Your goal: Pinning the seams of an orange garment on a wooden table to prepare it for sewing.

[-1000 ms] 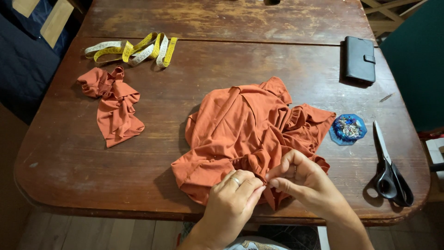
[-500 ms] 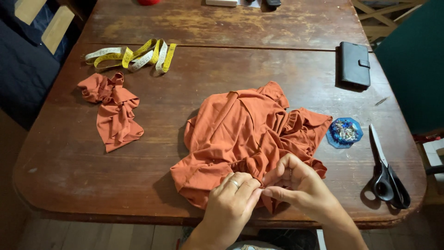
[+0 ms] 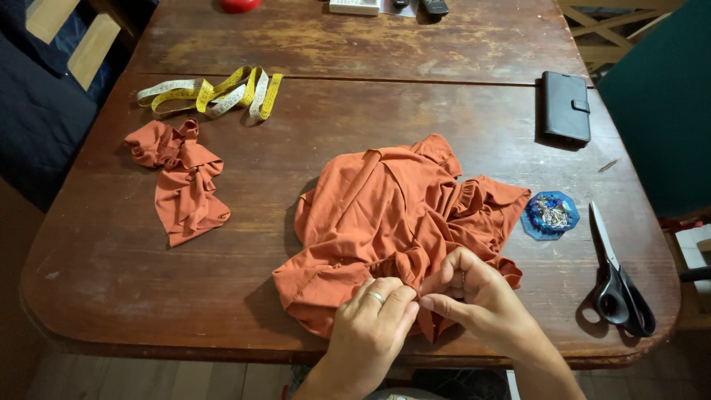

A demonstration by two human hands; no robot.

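Observation:
A crumpled orange garment (image 3: 392, 215) lies on the brown wooden table (image 3: 333, 118), near its front edge. My left hand (image 3: 374, 322), a ring on one finger, pinches a gathered fold at the garment's near edge. My right hand (image 3: 474, 296) pinches the same fold from the right, its fingertips touching those of my left hand. Both hands rest on the cloth. Whether a pin sits between the fingers is too small to tell.
A smaller orange cloth piece (image 3: 181, 178) lies at the left, with a yellow-and-white tape measure (image 3: 215, 92) behind it. A blue pin box (image 3: 549, 215) and black-handled scissors (image 3: 616, 278) lie to the right. A black wallet case (image 3: 566, 107) sits at the far right.
The camera has tilted slightly, so the scene sits a little lower in view. My hands stay pinched on the same fold, with only small finger movement.

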